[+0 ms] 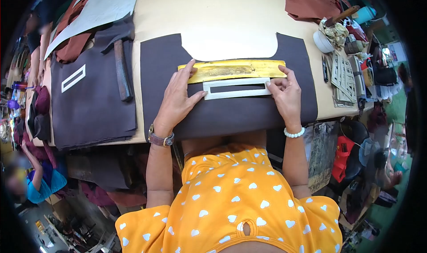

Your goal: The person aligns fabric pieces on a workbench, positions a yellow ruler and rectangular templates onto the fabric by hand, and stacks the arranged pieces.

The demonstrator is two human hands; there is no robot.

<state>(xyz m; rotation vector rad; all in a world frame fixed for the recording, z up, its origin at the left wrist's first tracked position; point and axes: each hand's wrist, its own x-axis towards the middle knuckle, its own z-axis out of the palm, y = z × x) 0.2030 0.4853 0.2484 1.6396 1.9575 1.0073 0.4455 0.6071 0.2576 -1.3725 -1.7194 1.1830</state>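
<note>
A dark cut sheet, which looks like leather or fabric, lies before me with a wide notch at its far edge. Across it rests a worn yellow strip with dark smudges. Along the strip's near side lies a white rectangular frame with a long slot. My left hand has its fingers on the strip's left end and its thumb at the frame's left end. At the other end, my right hand curls its fingers round the strip's end, its thumb on the frame's right part.
To the left, a hammer and another white slotted frame lie on stacked dark sheets. At right are a white cup, a brush, pens and slotted templates. Another person's arm shows at far left.
</note>
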